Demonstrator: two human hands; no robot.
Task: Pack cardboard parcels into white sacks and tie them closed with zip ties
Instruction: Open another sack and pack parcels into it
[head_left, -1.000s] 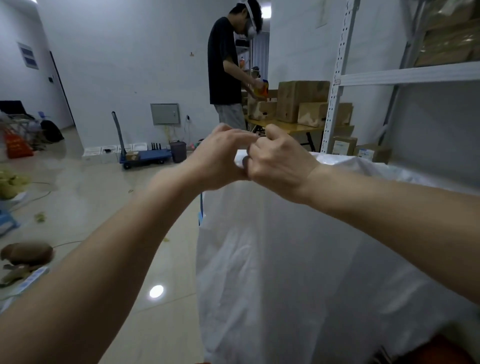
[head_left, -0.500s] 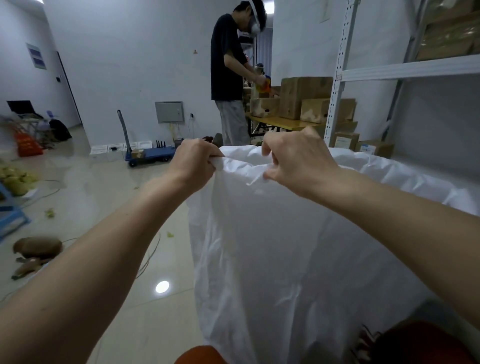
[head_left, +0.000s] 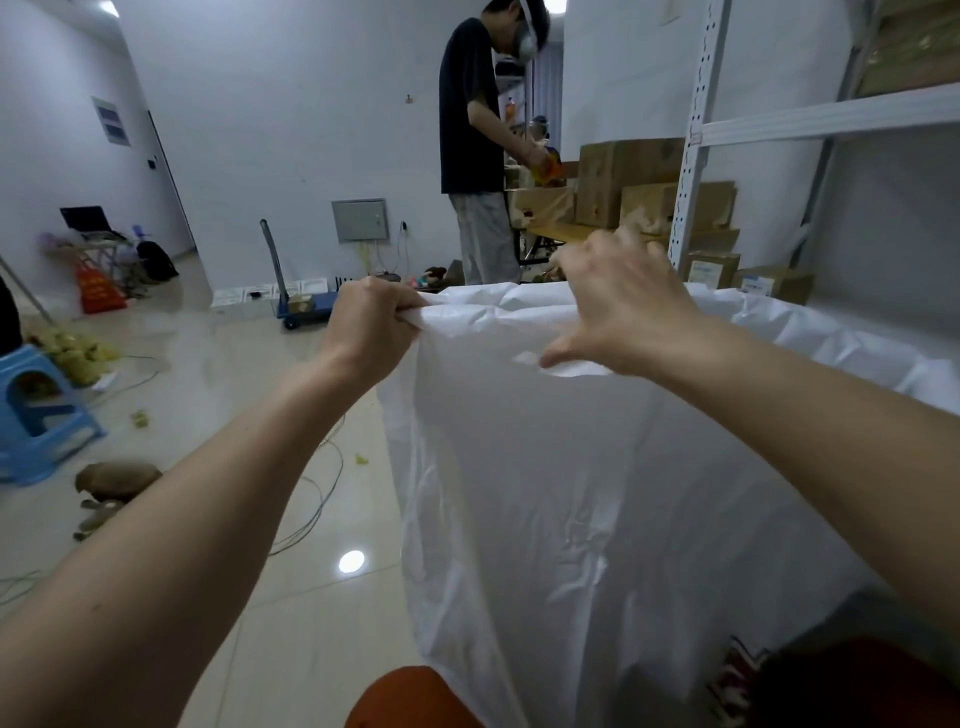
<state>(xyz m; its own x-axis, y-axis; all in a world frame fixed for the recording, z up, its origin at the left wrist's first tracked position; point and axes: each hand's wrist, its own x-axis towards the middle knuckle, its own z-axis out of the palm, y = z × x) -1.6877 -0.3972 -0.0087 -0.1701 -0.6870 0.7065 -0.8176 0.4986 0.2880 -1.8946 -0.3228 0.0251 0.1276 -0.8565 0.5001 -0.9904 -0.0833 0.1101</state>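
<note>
left hand (head_left: 371, 325) grips the big white woven sack (head_left: 571, 493) rim, right hand (head_left: 618, 312) spread, thumb on it

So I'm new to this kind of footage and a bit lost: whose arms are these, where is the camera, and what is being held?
The camera sits on a person's head, looking forward and down, so the two bare arms are the wearer's own. No machine is involved. The left hand has a closed grip on the rim of a large white sack. The right hand is at the rim too, thumb on the fabric, fingers spread. Beyond, another person works at a table of cardboard boxes. A blue stool stands on the floor at the left.
</note>
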